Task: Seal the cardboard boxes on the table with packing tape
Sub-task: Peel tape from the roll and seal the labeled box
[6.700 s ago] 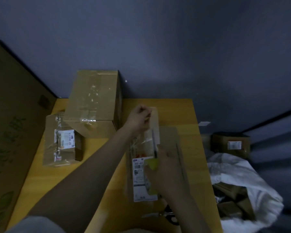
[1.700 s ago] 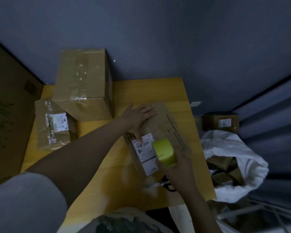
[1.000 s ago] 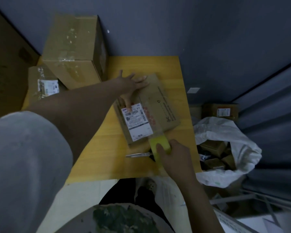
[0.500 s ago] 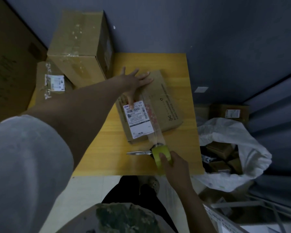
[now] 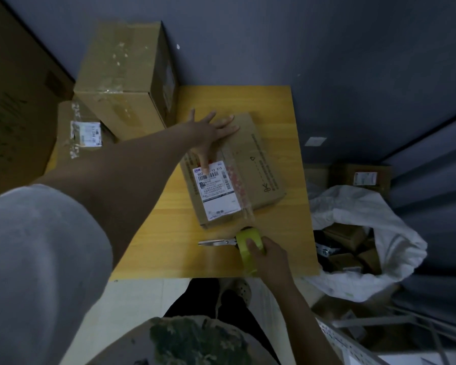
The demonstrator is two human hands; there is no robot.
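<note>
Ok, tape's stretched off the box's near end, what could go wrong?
1. The tape strip hangs unsupported between flat box and tape roll; slack could make it fold onto itself.
2. Only the left hand pins the box; a hard pull may drag it.
3. The scissors lie beside the roll, near the right hand.

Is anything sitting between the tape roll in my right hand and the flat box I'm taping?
Nothing visible. Only the pulled-out tape strip spans from the tape roll to the flat box. The scissors lie to the roll's left, off that line.
</note>
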